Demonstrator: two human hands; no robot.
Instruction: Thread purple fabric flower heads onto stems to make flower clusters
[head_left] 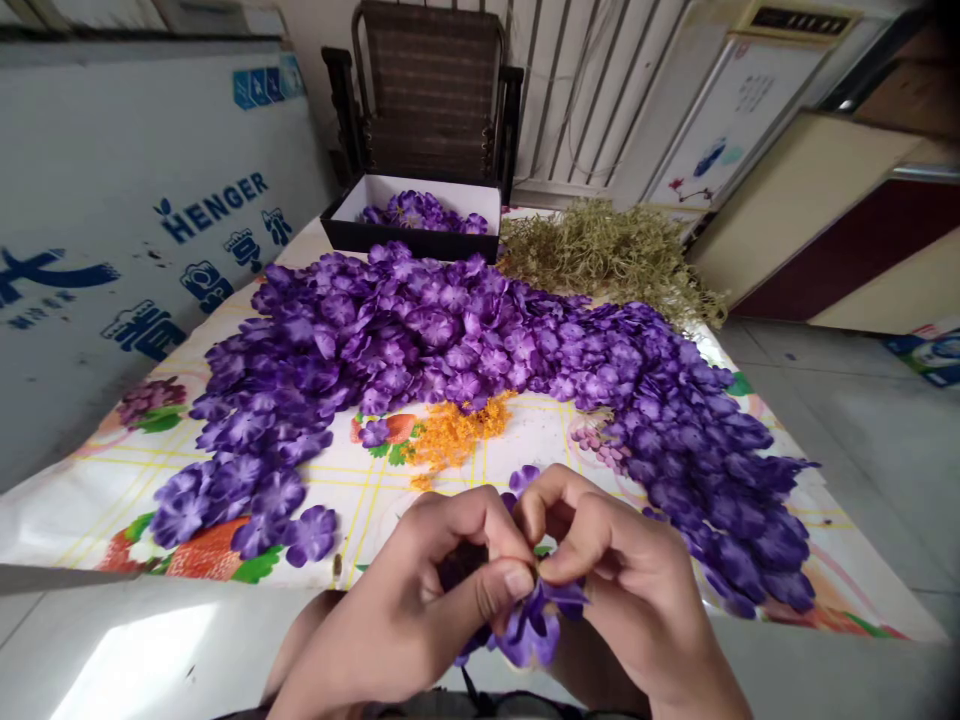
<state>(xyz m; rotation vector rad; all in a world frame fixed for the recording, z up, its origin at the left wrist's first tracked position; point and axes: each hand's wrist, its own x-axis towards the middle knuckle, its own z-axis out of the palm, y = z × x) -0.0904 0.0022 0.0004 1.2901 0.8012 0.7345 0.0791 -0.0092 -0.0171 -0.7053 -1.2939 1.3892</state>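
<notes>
Both hands meet just over the table's near edge, with purple artificial flowers (531, 636) hanging beneath the fingertips. My left hand (427, 590) is closed, its thumb and forefinger pinching the flowers. Close against it, my right hand (626, 570) is closed too, thumb and forefinger pressed together at the top of the same flowers; the exact part in its pinch is hidden. A single purple petal piece (523, 479) shows just beyond the fingers. Past the hands lies a small heap of orange stamens (454, 436).
A wide arc of purple flower pieces (442, 330) covers the patterned tablecloth (360, 500). Behind it stand a black box (409, 240) holding more purple pieces and a pile of greenish stems (607, 250). A chair (431, 90) is at the far side, a white HENGER-marked cabinet (150, 200) at left.
</notes>
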